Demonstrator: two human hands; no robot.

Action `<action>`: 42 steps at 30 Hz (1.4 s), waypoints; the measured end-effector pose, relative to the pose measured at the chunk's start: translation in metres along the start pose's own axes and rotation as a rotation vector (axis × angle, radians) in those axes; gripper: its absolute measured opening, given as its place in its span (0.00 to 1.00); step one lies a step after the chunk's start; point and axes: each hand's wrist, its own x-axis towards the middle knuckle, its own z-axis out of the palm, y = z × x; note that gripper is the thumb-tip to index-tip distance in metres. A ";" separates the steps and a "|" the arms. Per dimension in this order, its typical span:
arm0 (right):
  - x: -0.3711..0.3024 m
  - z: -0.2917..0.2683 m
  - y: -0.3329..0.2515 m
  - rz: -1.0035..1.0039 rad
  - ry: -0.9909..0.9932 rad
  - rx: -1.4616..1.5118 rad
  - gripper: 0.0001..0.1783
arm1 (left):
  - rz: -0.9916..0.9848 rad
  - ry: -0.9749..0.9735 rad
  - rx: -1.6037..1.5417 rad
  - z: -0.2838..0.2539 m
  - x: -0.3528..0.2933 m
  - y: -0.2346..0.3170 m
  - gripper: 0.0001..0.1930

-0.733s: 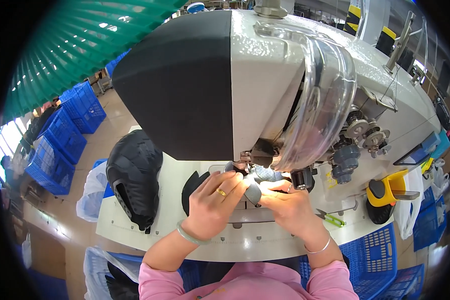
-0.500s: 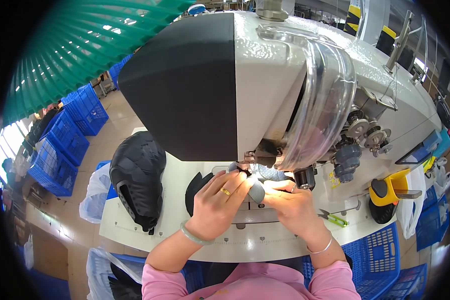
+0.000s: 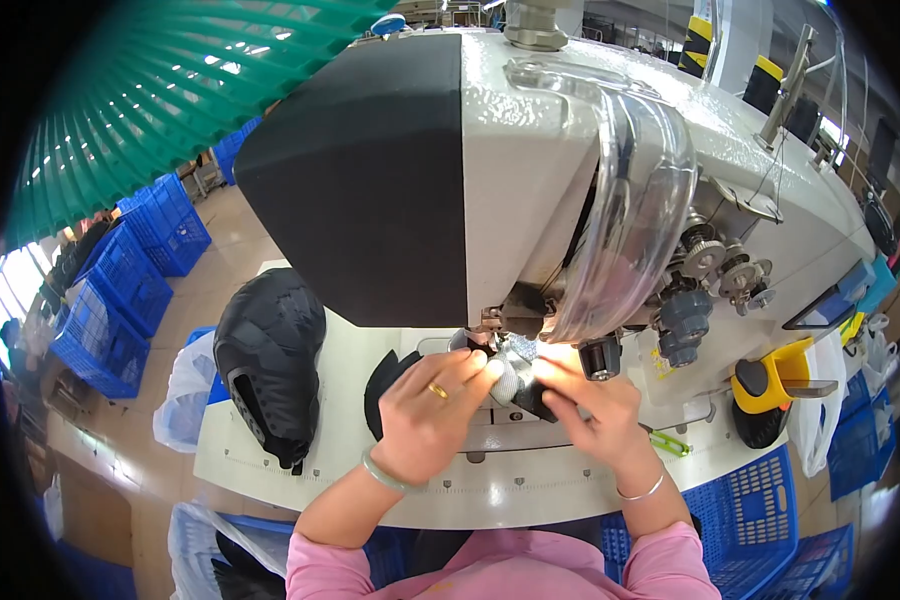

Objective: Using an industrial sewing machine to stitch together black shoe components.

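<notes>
A sewing machine fills the upper middle, its presser foot low over the bed. Under it lies a small fabric piece, grey mesh with a black part showing on its right side. My left hand pinches the piece's left side close to the presser foot, fingers pressed together. From the right, my right hand grips the black part between thumb and fingers. Just left of my left hand rests a flat black piece, partly covered by it. Exactly where the needle meets the fabric is hidden.
A stack of black shaped pieces stands at the table's left. Green thread snips lie right of my right hand. A yellow holder sits farther right. Blue crates flank the table; a green ribbed shade hangs upper left.
The fabric piece has turned under the presser foot, and its black part now shows. My right hand has shifted, its thumb now lower and apart from the left hand.
</notes>
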 end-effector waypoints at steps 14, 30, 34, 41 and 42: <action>0.006 0.007 0.007 0.099 -0.229 -0.275 0.15 | -0.051 0.007 0.026 0.002 -0.003 0.007 0.16; -0.003 0.025 0.004 0.098 -0.088 -0.383 0.12 | -0.014 -0.028 0.062 0.005 -0.003 0.006 0.18; -0.004 0.027 0.002 0.112 -0.085 -0.370 0.12 | -0.058 0.042 -0.017 0.008 -0.011 0.003 0.16; -0.002 0.026 -0.003 0.152 -0.069 -0.367 0.12 | -0.058 0.015 -0.012 0.007 -0.010 0.006 0.17; -0.003 0.027 -0.002 0.166 -0.077 -0.364 0.11 | -0.048 0.004 0.006 0.007 -0.009 0.006 0.18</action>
